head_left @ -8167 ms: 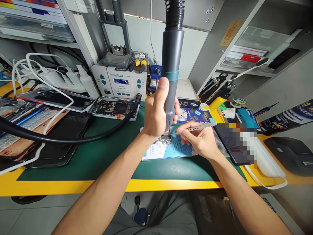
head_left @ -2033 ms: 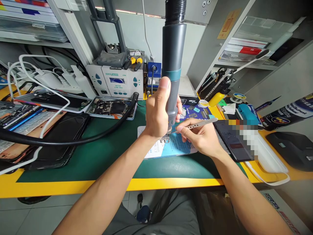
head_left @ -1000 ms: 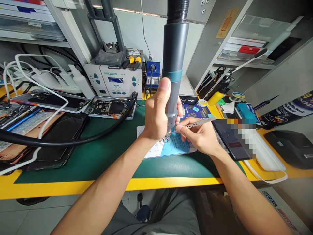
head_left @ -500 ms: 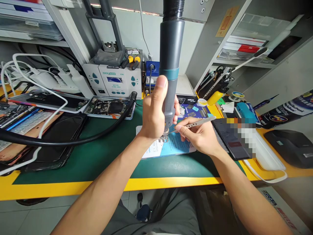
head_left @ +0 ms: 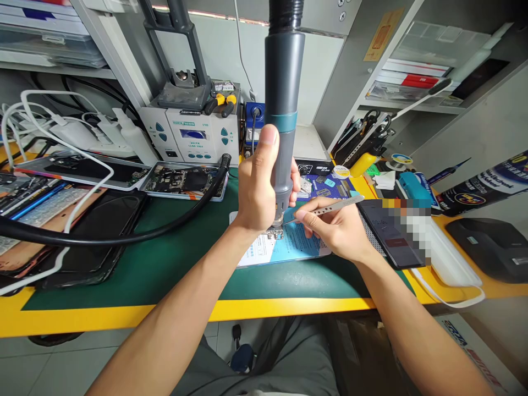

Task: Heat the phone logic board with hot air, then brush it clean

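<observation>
My left hand [head_left: 259,190] is wrapped round a dark grey hot air gun [head_left: 284,82] with a teal band, held nearly upright with its nozzle down. Just under the nozzle lies a small circuit board [head_left: 274,233], partly hidden by the nozzle and my hand. It rests on a blue and white sheet [head_left: 303,245]. Between the thumb and fingers of my right hand [head_left: 338,228] is a pair of metal tweezers [head_left: 334,206] with holes along its side. The tweezer tips point left to the nozzle end, close over the board; whether they touch it I cannot tell.
A hot air station [head_left: 193,132] stands at the back, its black hose [head_left: 173,234] curving across the left. Opened phones [head_left: 185,180] and parts lie left on the green mat [head_left: 173,280]. At right are a phone [head_left: 391,236], a spray can [head_left: 487,184] and a black device [head_left: 490,250].
My left hand has shifted the hot air gun slightly to the left. My right hand and the tweezers have stayed nearly in place.
</observation>
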A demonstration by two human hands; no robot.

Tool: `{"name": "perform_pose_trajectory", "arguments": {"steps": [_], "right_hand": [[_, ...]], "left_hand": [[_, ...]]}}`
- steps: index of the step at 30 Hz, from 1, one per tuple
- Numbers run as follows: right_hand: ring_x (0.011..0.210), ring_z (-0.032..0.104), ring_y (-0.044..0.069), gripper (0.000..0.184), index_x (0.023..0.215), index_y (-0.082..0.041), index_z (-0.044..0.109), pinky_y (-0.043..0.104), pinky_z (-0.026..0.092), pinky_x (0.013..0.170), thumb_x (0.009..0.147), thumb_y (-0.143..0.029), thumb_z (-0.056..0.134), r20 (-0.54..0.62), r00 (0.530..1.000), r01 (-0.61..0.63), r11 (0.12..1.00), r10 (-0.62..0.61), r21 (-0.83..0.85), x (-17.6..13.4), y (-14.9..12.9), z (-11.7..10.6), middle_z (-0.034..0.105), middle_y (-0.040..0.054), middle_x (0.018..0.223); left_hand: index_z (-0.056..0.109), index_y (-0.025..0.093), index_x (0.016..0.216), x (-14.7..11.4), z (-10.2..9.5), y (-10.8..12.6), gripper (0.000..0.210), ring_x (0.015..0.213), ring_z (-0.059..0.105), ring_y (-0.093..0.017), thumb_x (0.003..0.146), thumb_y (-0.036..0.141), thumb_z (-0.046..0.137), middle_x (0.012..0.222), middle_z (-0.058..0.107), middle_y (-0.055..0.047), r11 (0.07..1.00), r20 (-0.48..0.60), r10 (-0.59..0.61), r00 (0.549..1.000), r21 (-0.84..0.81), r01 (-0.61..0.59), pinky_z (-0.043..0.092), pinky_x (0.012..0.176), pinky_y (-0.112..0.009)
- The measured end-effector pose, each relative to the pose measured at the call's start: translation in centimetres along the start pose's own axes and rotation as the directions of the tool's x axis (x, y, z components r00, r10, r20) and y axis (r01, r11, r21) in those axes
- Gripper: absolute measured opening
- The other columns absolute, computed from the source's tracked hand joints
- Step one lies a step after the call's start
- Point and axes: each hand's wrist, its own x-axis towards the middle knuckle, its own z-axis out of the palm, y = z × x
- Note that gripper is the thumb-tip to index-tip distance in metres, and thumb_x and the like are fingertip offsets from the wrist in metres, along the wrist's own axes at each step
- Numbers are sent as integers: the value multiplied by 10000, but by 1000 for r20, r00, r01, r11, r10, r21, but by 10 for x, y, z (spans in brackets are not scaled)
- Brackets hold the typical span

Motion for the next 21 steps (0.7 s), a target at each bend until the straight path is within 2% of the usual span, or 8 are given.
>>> {"name": "perform_pose_trajectory", "arguments": {"steps": [6,12,18,21], "right_hand": [[506,638,178,303,822,-209,816,299,466,462,877,-472,958,-2,1000,4,1000,-4,3,0,0,1,706,13,613],[509,638,180,312,824,-214,812,296,461,457,878,-476,972,6,1000,-9,1000,9,0,-1,-2,1,706,13,607],[502,629,177,334,826,-219,807,296,448,456,877,-499,982,11,1000,-16,1000,16,-2,-1,-3,0,697,7,603],[497,623,177,339,824,-221,804,296,434,452,876,-505,981,9,1000,-19,1000,19,-1,-1,-4,1,685,4,590]], "left_hand": [[684,224,650,0,1,-1,855,489,596,-162,925,1033,707,609,665,-38,1000,-10,27,1000,-6,-27,467,497,-366],[684,228,655,0,1,-3,868,494,599,-164,932,1051,675,614,669,-41,999,-6,46,999,0,-46,465,506,-375],[667,213,817,-2,3,-5,816,521,589,-115,1066,983,559,634,665,30,997,-6,71,997,12,-71,504,540,-277],[669,215,818,-2,4,-5,814,524,586,-113,1071,980,553,638,664,28,997,-3,73,997,11,-73,497,532,-275]]}}
